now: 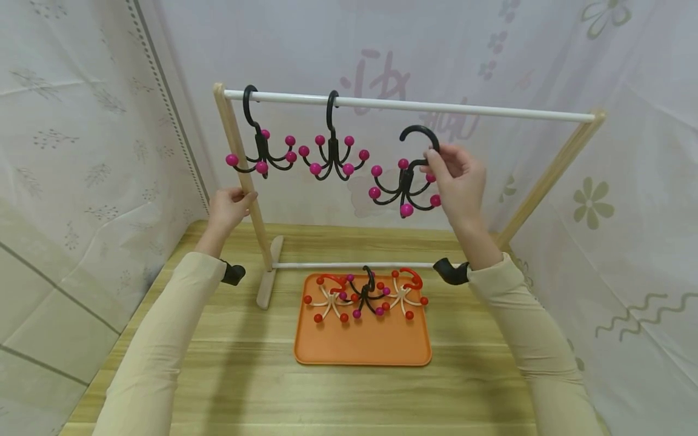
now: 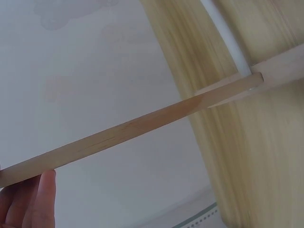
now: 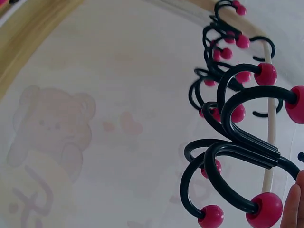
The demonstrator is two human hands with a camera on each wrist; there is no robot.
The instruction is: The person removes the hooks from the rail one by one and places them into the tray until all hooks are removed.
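My right hand [image 1: 460,178] pinches the base of the hook of a black multi-arm hanger [image 1: 406,181] with magenta balls on its arm ends. That hook curls just below the white rod [image 1: 480,110], in front of it. In the right wrist view the same hanger [image 3: 251,149] fills the right side, my fingers [image 3: 292,209] at the edge. On the left, my left hand [image 1: 229,209] holds the rack's wooden upright [image 1: 253,212] between thumb and fingers. Two similar black hangers, one at the far left [image 1: 262,148] and one beside it [image 1: 333,151], hang from the rod.
An orange tray [image 1: 362,348] on the wooden table [image 1: 245,375] bears a black hanger [image 1: 366,293] between two cream hangers with red hooks and balls, left [image 1: 331,297] and right [image 1: 402,293]. Behind it runs the rack's lower white bar [image 1: 322,265]. Patterned cloth [image 1: 109,151] surrounds the table.
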